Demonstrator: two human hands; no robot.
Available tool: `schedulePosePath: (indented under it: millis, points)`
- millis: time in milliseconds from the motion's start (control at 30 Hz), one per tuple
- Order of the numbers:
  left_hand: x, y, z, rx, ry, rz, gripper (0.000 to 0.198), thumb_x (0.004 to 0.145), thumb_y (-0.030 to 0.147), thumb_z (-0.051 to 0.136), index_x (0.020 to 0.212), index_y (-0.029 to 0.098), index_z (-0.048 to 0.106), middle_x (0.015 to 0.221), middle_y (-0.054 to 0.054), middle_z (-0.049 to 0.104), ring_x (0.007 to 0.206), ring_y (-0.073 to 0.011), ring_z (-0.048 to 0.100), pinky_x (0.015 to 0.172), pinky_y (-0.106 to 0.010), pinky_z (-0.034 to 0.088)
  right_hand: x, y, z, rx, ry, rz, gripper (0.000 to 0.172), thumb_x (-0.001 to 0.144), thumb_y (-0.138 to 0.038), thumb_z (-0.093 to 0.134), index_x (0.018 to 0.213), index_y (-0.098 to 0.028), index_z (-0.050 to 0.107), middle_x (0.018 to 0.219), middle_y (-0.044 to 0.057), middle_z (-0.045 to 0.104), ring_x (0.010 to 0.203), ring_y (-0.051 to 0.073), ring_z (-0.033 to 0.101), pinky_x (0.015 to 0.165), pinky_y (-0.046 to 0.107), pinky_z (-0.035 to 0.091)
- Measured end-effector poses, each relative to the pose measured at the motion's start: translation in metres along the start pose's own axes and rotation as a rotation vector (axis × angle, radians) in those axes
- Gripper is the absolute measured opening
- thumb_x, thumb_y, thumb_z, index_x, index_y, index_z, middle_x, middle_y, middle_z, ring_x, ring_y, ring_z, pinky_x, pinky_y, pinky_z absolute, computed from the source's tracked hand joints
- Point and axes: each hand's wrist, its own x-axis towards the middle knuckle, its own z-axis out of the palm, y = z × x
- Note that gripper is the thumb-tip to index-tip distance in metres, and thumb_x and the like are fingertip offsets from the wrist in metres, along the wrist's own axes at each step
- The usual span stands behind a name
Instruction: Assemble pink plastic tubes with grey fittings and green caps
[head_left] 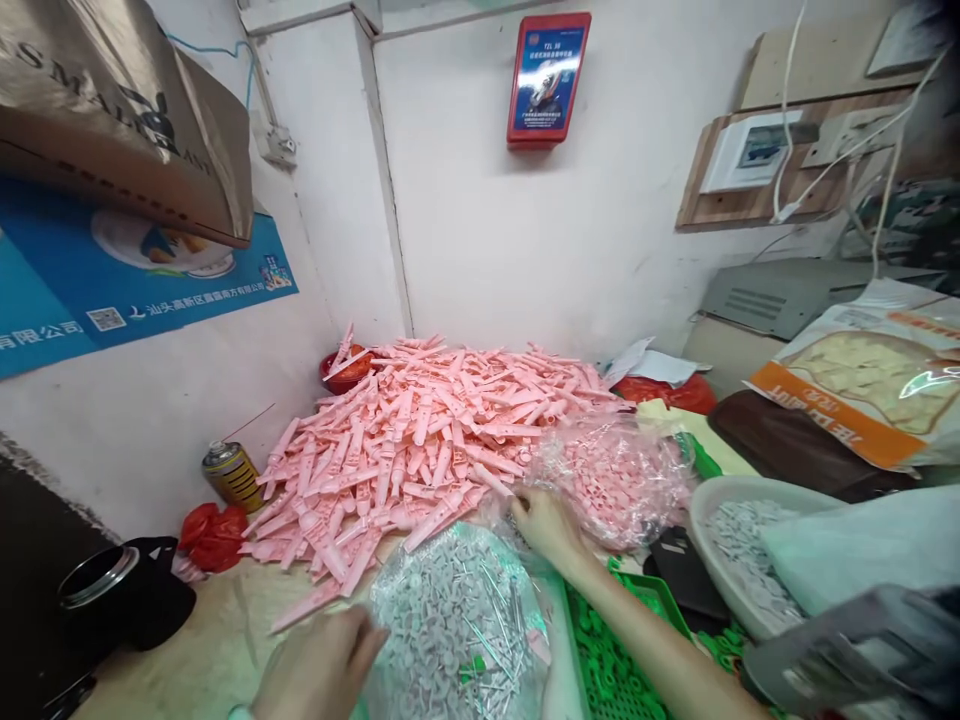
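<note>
A large heap of long pink plastic pieces (420, 430) lies against the wall. My right hand (546, 525) is at the heap's right front edge, its fingers closed on the end of one pink piece (493, 481). Low in the picture, my left hand (319, 660) hovers beside a clear bag of small grey parts and metal pins (442, 600); its fingers are curled and partly smeared, and whether they hold anything is hidden. A clear bag of small pink parts (611, 475) lies to the right of my right hand.
A green basket with green parts (615, 650) is under my right forearm. Farther right are a white bowl of grey parts (739, 490) and a grey tool (832, 650). At left stand a black open cup (127, 600), a spray can (234, 475) and a red bag (214, 535).
</note>
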Motion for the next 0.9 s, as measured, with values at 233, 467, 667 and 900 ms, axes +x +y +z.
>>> schedulePosePath:
  millis: [233, 467, 667, 900]
  points:
    - [0.044, 0.064, 0.066, -1.356, -0.081, -0.295, 0.046, 0.076, 0.051, 0.066, 0.103, 0.016, 0.054, 0.096, -0.009, 0.068, 0.05, -0.0064, 0.047, 0.045, -0.018, 0.027, -0.051, -0.001, -0.007, 0.235, -0.294, -0.232, 0.024, 0.087, -0.033, 0.054, 0.084, -0.021, 0.075, 0.076, -0.002, 0.073, 0.069, 0.016, 0.065, 0.062, 0.022, 0.048]
    - [0.005, 0.068, 0.106, -1.547, -0.27, -0.354, 0.052, 0.058, 0.039, 0.083, 0.093, 0.013, 0.056, 0.072, -0.004, 0.067, 0.041, -0.0047, 0.043, 0.04, -0.018, 0.025, 0.004, 0.035, -0.004, 0.018, -0.143, -0.152, 0.032, 0.076, -0.003, 0.049, 0.098, -0.01, 0.071, 0.104, 0.016, 0.068, 0.103, 0.027, 0.059, 0.093, 0.037, 0.041]
    - [-0.024, 0.054, 0.119, -1.546, -0.463, -0.381, 0.061, 0.055, 0.053, 0.084, 0.098, 0.016, 0.061, 0.068, -0.003, 0.067, 0.049, -0.0107, 0.053, 0.051, -0.023, 0.038, 0.006, 0.047, 0.001, -0.068, -0.252, -0.293, 0.042, 0.067, 0.003, 0.049, 0.094, -0.019, 0.074, 0.103, 0.008, 0.069, 0.104, 0.023, 0.059, 0.092, 0.03, 0.042]
    - [-0.034, 0.063, 0.13, -1.516, -0.565, -0.292, 0.054, 0.058, 0.062, 0.078, 0.082, 0.016, 0.06, 0.067, -0.004, 0.067, 0.055, -0.0134, 0.056, 0.054, -0.024, 0.037, 0.015, 0.037, -0.002, -0.102, -0.212, -0.315, 0.03, 0.07, -0.005, 0.063, 0.094, -0.018, 0.074, 0.106, 0.009, 0.071, 0.101, 0.022, 0.061, 0.089, 0.028, 0.043]
